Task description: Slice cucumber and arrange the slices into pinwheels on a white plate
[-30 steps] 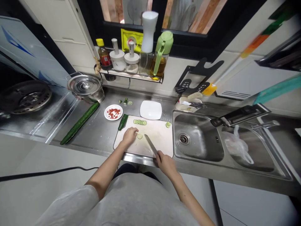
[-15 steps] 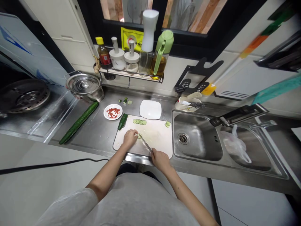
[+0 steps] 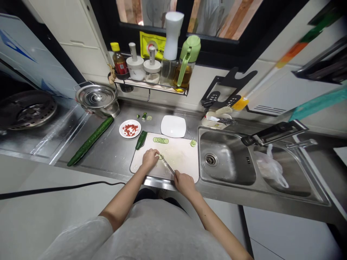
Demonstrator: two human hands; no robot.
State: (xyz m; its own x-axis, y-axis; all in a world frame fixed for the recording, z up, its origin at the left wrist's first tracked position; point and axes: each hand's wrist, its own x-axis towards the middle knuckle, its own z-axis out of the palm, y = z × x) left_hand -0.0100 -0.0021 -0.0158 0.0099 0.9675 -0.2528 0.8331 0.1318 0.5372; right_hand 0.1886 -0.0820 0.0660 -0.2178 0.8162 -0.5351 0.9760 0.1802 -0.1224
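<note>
On the white cutting board [image 3: 179, 166], my left hand [image 3: 149, 159] pinches the edge of a thin cucumber slice [image 3: 161, 156]. My right hand [image 3: 184, 181] is closed around the handle of a knife [image 3: 169, 167], whose tip end meets that slice. A row of overlapping cucumber slices [image 3: 161, 140] lies near the board's far edge, and a few loose slices [image 3: 193, 143] sit in its far right corner. At the far left corner rests a cut piece of cucumber [image 3: 141, 140].
Behind the board stand a white plate with red bits [image 3: 124, 134] and a square white plate [image 3: 173, 126]. A whole cucumber [image 3: 90, 141] lies left, near a lidded steel pot [image 3: 97, 99]. The double sink [image 3: 227, 159] adjoins on the right; a bottle rack [image 3: 151, 85] hangs above.
Both hands, the knife and the slice stay nearly where they were. Only a very slight shift of the camera view shows.
</note>
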